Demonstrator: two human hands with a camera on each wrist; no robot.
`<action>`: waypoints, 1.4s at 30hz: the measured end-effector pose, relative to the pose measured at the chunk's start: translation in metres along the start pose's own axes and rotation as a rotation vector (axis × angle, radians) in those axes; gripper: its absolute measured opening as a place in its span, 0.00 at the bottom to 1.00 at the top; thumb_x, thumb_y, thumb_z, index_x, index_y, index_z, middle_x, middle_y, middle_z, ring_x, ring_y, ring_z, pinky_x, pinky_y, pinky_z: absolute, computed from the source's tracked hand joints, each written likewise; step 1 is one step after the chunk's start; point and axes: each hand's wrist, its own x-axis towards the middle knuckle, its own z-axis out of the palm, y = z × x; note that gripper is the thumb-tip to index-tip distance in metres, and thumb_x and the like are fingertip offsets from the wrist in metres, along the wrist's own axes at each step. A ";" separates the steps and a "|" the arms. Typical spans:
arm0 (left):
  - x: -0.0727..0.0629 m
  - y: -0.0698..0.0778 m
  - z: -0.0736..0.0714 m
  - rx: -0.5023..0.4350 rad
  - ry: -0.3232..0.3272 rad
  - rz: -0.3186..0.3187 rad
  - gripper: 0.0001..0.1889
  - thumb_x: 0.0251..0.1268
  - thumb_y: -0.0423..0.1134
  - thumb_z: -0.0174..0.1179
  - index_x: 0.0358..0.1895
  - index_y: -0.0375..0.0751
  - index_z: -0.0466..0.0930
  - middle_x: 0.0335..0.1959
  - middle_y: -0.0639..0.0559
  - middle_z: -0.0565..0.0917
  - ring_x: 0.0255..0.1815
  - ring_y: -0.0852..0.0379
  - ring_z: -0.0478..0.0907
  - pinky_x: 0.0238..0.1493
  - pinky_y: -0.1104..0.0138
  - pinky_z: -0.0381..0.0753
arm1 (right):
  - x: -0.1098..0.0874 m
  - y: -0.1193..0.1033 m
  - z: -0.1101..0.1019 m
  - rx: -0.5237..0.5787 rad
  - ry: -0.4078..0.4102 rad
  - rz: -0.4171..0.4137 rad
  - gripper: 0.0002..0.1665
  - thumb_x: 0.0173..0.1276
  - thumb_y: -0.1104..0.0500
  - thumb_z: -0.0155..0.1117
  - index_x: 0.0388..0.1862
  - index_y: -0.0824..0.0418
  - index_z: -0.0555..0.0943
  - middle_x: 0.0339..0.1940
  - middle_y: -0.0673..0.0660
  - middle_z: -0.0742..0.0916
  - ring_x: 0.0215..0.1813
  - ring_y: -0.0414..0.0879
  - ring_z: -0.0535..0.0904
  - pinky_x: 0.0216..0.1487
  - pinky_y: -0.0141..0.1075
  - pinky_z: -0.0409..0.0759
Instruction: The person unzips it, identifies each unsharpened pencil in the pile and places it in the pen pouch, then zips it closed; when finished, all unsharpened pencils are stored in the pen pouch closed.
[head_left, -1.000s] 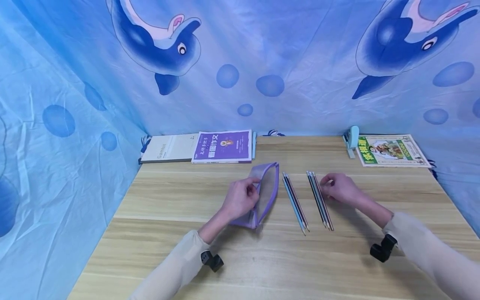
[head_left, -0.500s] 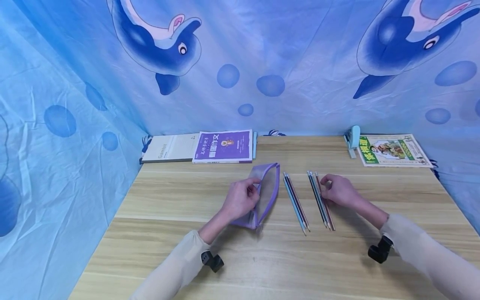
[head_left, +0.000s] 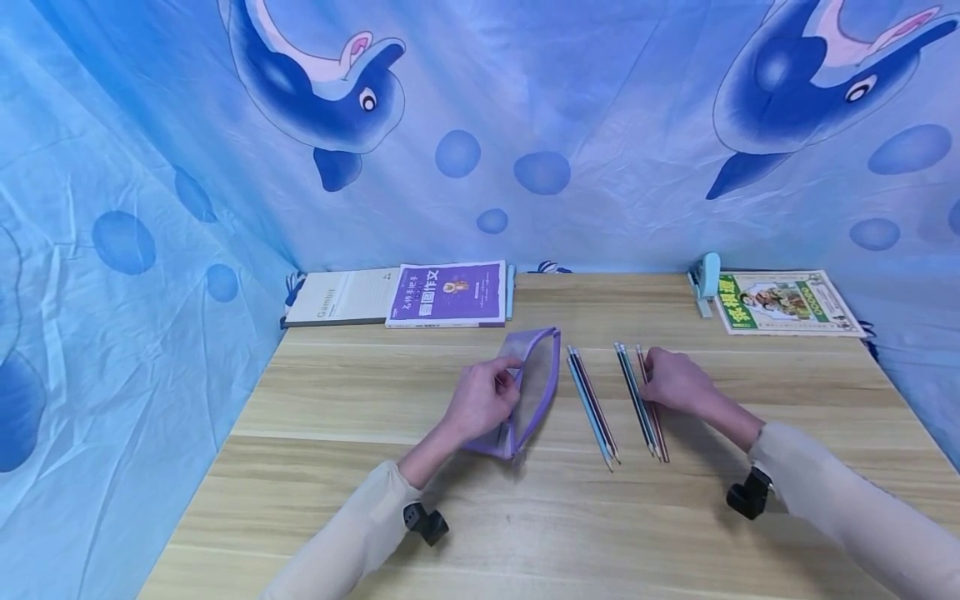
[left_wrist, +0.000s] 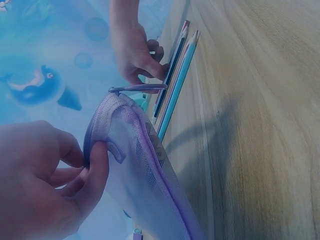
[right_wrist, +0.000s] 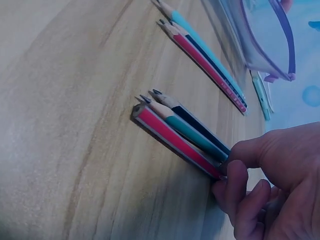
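Observation:
My left hand (head_left: pixel 483 400) pinches the near side of a purple mesh pencil pouch (left_wrist: pixel 145 167), whose mouth gapes toward the right. On the table to the right of the pouch lie two small groups of pencils. The nearer group to the pouch includes a light blue pencil (right_wrist: pixel 200 42) and a red one (right_wrist: pixel 210 72). In the other group, a red pencil (right_wrist: pixel 172 140) with a blunt end lies beside a teal pencil (right_wrist: pixel 192 132) and a dark pencil (right_wrist: pixel 197 120). My right hand (head_left: pixel 678 379) pinches that red pencil near its far end; the fingers partly hide the contact.
Along the back edge sit a pale notebook (head_left: pixel 341 296), a purple book (head_left: pixel 448 293) and a light blue item (head_left: pixel 510 292). A light blue stapler-like object (head_left: pixel 707 279) and a green-covered booklet (head_left: pixel 783 302) lie back right. A blue dolphin-print cloth (head_left: pixel 622 225) hangs behind the wooden table (head_left: pixel 570 533).
My right hand has closed in on the red pencil, whose far end has shifted slightly right, away from its neighbours. The left hand and the pouch have stayed put.

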 end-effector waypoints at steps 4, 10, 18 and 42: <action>0.000 0.000 0.001 0.003 0.001 0.002 0.19 0.53 0.19 0.57 0.51 0.24 0.82 0.26 0.46 0.82 0.16 0.65 0.76 0.20 0.74 0.80 | 0.001 0.003 0.000 -0.010 0.003 0.000 0.17 0.57 0.64 0.67 0.42 0.70 0.73 0.26 0.57 0.81 0.24 0.47 0.77 0.24 0.37 0.73; 0.000 -0.001 0.001 -0.012 -0.001 0.000 0.19 0.53 0.19 0.56 0.51 0.24 0.82 0.25 0.47 0.82 0.16 0.65 0.76 0.19 0.74 0.80 | 0.001 0.008 0.002 0.036 -0.011 0.014 0.21 0.57 0.63 0.68 0.45 0.70 0.70 0.25 0.58 0.81 0.24 0.47 0.77 0.25 0.38 0.74; 0.000 -0.001 0.001 0.036 0.043 0.064 0.18 0.51 0.21 0.56 0.49 0.24 0.83 0.22 0.48 0.81 0.17 0.64 0.76 0.20 0.75 0.78 | -0.001 0.009 -0.001 0.108 0.032 -0.008 0.26 0.56 0.62 0.71 0.48 0.71 0.70 0.26 0.59 0.80 0.25 0.48 0.75 0.25 0.38 0.73; 0.002 0.002 0.001 0.029 0.038 0.047 0.19 0.51 0.20 0.56 0.49 0.25 0.83 0.22 0.50 0.81 0.17 0.66 0.74 0.22 0.74 0.78 | -0.011 -0.097 0.012 0.932 0.068 -0.042 0.31 0.61 0.70 0.58 0.61 0.67 0.59 0.24 0.54 0.79 0.14 0.37 0.60 0.13 0.27 0.57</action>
